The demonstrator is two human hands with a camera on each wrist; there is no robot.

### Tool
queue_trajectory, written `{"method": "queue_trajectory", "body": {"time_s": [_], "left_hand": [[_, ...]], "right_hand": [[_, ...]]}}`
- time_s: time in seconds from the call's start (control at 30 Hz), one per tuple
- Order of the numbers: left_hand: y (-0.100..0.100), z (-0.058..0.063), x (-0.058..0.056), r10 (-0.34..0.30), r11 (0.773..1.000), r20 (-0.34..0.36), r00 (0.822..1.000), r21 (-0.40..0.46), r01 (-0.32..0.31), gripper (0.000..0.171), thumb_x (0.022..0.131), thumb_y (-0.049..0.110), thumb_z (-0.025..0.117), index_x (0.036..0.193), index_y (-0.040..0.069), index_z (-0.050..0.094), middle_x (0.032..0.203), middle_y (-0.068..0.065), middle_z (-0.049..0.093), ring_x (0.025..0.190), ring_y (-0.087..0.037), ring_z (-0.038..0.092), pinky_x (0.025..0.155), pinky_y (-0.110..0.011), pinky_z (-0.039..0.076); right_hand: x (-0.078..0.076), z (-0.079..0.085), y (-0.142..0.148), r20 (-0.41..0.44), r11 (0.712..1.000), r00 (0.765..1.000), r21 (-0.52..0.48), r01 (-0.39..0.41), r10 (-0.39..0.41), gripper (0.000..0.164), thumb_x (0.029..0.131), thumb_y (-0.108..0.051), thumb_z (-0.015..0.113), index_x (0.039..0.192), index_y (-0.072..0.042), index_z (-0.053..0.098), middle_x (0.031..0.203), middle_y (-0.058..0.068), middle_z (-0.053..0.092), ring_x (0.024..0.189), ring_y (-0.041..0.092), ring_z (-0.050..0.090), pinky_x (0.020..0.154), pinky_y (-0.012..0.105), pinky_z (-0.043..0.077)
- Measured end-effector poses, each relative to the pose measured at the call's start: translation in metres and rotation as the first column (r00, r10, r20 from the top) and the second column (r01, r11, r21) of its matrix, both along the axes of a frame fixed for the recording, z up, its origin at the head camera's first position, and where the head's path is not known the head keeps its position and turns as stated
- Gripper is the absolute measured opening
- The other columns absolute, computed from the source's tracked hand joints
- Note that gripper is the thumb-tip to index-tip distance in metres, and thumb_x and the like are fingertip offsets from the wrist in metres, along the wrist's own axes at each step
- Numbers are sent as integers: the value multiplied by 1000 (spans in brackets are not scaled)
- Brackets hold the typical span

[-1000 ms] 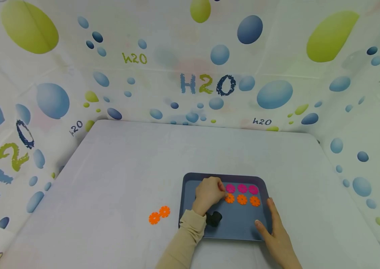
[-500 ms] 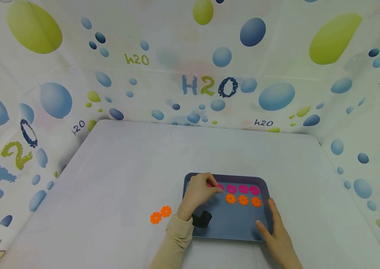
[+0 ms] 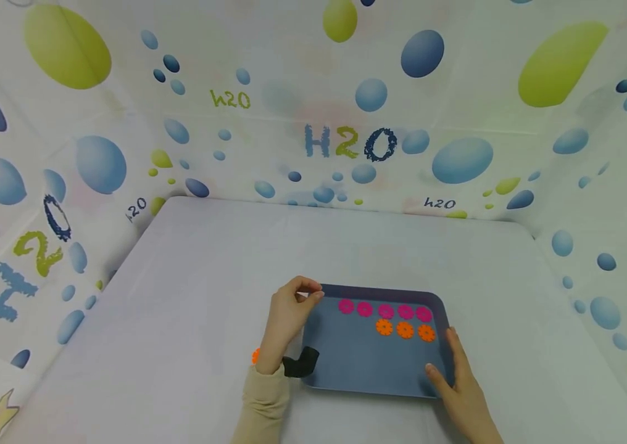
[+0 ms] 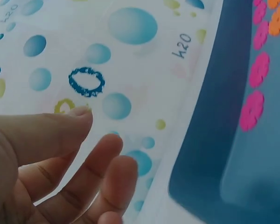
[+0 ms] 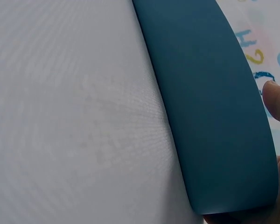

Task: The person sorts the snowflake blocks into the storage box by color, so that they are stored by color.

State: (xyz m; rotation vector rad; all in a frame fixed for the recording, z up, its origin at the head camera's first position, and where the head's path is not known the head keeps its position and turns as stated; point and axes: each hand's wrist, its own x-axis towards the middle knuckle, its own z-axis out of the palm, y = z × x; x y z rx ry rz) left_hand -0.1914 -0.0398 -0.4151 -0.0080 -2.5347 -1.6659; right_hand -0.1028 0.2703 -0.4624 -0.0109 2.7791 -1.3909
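My left hand (image 3: 291, 308) is over the left edge of the grey-blue tray (image 3: 369, 370), thumb and fingers loosely bent. Nothing sits between its fingertips in the left wrist view, where a gap parts the thumb (image 4: 46, 135) from the fingers. My right hand (image 3: 460, 388) rests at the tray's front right corner, fingers straight along the outer side and thumb over the inside. In the tray lies a back row of several pink flower-shaped discs (image 3: 386, 311). In front of them are three orange flower-shaped discs (image 3: 405, 330), towards the right.
Part of an orange flower-shaped disc (image 3: 255, 356) shows on the white tabletop (image 3: 208, 277), beside my left forearm, which hides what lies behind it. A black strapped device (image 3: 301, 362) is on the left wrist. Patterned curtains (image 3: 269, 123) stand behind and at both sides.
My left hand has moved left from the orange row to the tray's left edge, uncovering pink discs. Its forearm now covers most of the orange discs on the table. The right hand stays put.
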Motion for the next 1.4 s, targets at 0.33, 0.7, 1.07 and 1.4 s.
{"method": "queue_trajectory", "body": {"time_s": [0.33, 0.7, 1.07, 1.4], "left_hand": [[-25, -16, 16, 74, 997, 108, 991, 28, -77, 12, 92, 17, 66, 101, 10, 70, 96, -8, 72, 78, -20, 67, 63, -23, 46], [-40, -33, 41, 147, 989, 167, 975, -50, -140, 12, 89, 13, 68, 100, 10, 69, 99, -8, 72, 83, -17, 65, 70, -25, 49], [-48, -39, 59, 183, 912, 107, 977, -390, -127, 38, 70, 5, 79, 107, 9, 72, 112, -15, 67, 100, -32, 57, 78, -48, 50], [-50, -38, 61, 231, 833, 107, 967, -535, -140, 41, 65, 18, 87, 103, 9, 74, 108, -18, 63, 98, -35, 54, 75, -46, 48]], "right_hand": [[0, 0, 1, 0, 1000, 1000, -4, -5, 5, 83, 98, -27, 56, 157, -19, -1, 163, 18, 1, 146, 51, 7, 105, 75, 15], [0, 2, 0, 4, 1000, 1000, -6, -9, 9, 84, 98, -27, 56, 157, -19, -3, 163, 19, -1, 145, 52, 6, 105, 75, 14], [1, -1, -2, -9, 1000, 1000, -7, -12, 12, 83, 97, -26, 57, 157, -17, 0, 163, 19, -1, 146, 51, 5, 105, 75, 13], [1, -1, -3, 0, 1000, 1000, 1, -2, 2, 83, 97, -27, 57, 157, -16, 0, 163, 20, 0, 146, 51, 5, 105, 75, 13]]}}
